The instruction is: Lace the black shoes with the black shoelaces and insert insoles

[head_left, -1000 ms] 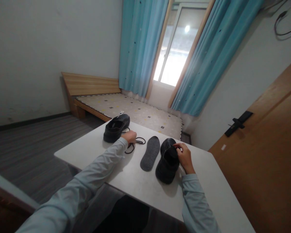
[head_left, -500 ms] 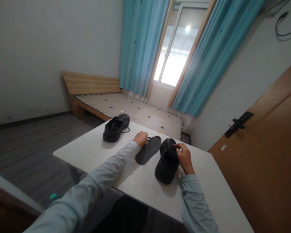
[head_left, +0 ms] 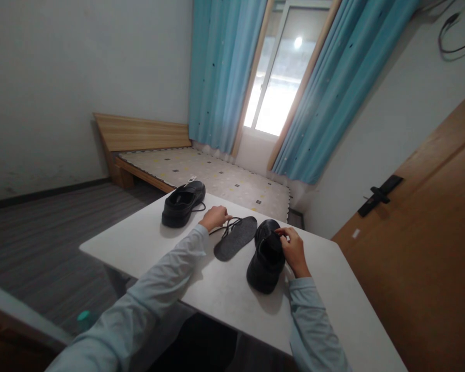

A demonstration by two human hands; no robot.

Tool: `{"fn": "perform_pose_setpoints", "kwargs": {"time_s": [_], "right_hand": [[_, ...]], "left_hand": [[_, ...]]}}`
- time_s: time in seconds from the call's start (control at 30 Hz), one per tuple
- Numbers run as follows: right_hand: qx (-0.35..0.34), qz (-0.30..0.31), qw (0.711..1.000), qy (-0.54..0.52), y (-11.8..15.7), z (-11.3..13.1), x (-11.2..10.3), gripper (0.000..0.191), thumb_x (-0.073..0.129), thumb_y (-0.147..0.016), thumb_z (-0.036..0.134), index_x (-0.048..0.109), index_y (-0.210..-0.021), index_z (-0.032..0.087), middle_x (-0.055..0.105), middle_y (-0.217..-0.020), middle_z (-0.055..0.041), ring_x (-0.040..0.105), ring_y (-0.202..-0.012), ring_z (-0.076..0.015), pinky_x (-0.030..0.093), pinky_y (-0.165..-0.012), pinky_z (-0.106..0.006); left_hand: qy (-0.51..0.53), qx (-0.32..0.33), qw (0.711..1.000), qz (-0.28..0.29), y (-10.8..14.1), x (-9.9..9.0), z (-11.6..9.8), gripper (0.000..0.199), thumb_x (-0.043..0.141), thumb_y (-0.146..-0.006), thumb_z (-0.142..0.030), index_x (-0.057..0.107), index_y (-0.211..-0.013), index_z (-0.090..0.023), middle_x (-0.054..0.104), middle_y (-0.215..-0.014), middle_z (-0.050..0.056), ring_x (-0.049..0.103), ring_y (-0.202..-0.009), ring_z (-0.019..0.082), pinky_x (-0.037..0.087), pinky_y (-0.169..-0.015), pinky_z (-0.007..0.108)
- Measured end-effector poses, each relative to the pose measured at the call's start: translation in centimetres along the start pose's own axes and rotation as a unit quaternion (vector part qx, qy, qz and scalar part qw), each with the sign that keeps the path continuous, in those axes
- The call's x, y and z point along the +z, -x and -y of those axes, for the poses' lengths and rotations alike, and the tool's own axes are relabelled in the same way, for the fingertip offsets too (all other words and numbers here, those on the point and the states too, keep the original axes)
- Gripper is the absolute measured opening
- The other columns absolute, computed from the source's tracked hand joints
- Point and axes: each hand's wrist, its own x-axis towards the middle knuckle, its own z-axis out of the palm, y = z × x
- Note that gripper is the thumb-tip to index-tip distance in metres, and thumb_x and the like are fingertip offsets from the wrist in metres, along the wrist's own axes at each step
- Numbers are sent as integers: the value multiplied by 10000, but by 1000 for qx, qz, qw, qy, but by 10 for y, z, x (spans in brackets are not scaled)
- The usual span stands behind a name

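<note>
My left hand (head_left: 216, 218) is closed on a black shoelace (head_left: 232, 223), whose loops lie over the upper end of a dark grey insole (head_left: 236, 240). The insole lies flat on the white table (head_left: 225, 287). Right of it stands a black shoe (head_left: 264, 266), its opening toward me. My right hand (head_left: 291, 247) pinches the tongue or upper edge of this shoe at its right side. A second black shoe (head_left: 180, 206) stands at the table's far left, with a lace hanging beside it and a white tag on it.
Beyond the table is a bed (head_left: 217, 168) with a patterned mattress and wooden headboard (head_left: 143, 132). Blue curtains (head_left: 227, 67) flank a window. A wooden door (head_left: 426, 248) with a black handle stands at the right.
My left hand has moved left, away from the insole, and more of the lace now shows. My right hand stays at the shoe.
</note>
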Motion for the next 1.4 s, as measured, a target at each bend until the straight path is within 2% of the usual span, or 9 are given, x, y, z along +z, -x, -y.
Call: {"fn": "perform_pose_setpoints", "kwargs": {"time_s": [0.23, 0.33, 0.47, 0.8, 1.0, 1.1, 1.27, 1.33, 1.4], "right_hand": [[-6, 5, 1000, 3, -1, -4, 0, 237, 423, -704, 180, 640, -800, 188, 606, -829, -69, 550, -854, -235, 422, -788, -366], [1, 6, 1000, 2, -1, -2, -1, 234, 423, -701, 182, 635, -800, 189, 606, -835, -71, 552, -856, -238, 421, -802, -374], [2, 3, 1000, -3, -1, 0, -2, 231, 422, -692, 181, 630, -792, 183, 605, -835, -73, 554, -851, -238, 421, -816, -380], [2, 4, 1000, 7, 2, -2, -2, 236, 421, -700, 189, 635, -801, 190, 613, -850, -76, 551, -878, -246, 427, -777, -371], [1, 5, 1000, 7, 2, -3, -2, 243, 419, -699, 191, 636, -808, 186, 614, -858, -79, 553, -882, -248, 429, -762, -365], [-1, 5, 1000, 9, 2, -3, -2, 246, 415, -702, 194, 637, -810, 183, 612, -853, -80, 552, -881, -250, 429, -761, -369], [-3, 3, 1000, 8, 2, -3, -2, 234, 421, -710, 196, 634, -805, 184, 611, -850, -79, 550, -886, -246, 429, -771, -367], [1, 3, 1000, 9, 2, -3, -2, 235, 422, -710, 195, 635, -809, 184, 608, -846, -78, 551, -881, -244, 430, -769, -365], [5, 5, 1000, 10, 2, -2, -2, 236, 423, -712, 198, 636, -814, 185, 606, -843, -77, 552, -875, -243, 431, -764, -363]], "left_hand": [[-81, 24, 995, 57, 31, -17, -11, 374, 565, -782, -504, 701, -901, -176, 708, -934, 130, 666, -869, 238, 475, -713, 280], [-155, 24, 985, 74, 58, -16, -21, 487, 598, -737, -554, 678, -993, -147, 672, -1018, 203, 640, -954, 320, 486, -735, 351], [-176, 28, 982, 55, 87, -8, -28, 546, 641, -703, -555, 639, -1044, -129, 669, -1022, 202, 639, -951, 344, 499, -741, 378], [-97, 3, 995, -7, 121, 19, -39, 496, 671, -727, -449, 560, -1061, -100, 658, -1030, 174, 630, -958, 327, 481, -724, 355], [90, 68, 992, -46, 114, 24, -35, 199, 614, -785, -315, 567, -904, -164, 667, -857, 67, 625, -815, 206, 418, -679, 270], [208, 90, 971, -82, 111, 21, -38, 95, 579, -783, -255, 555, -825, -173, 643, -813, 28, 591, -754, 158, 402, -661, 248], [400, 45, 907, -119, 106, 22, -47, 85, 578, -713, -218, 511, -734, -169, 566, -662, -25, 528, -625, 117, 380, -578, 219], [513, 14, 851, -115, 105, 25, -51, 122, 593, -684, -221, 488, -710, -165, 533, -604, -40, 510, -566, 103, 368, -532, 205], [634, -22, 766, -105, 106, 27, -57, 151, 609, -669, -235, 482, -705, -160, 524, -583, -45, 504, -532, 94, 372, -501, 197]]}}
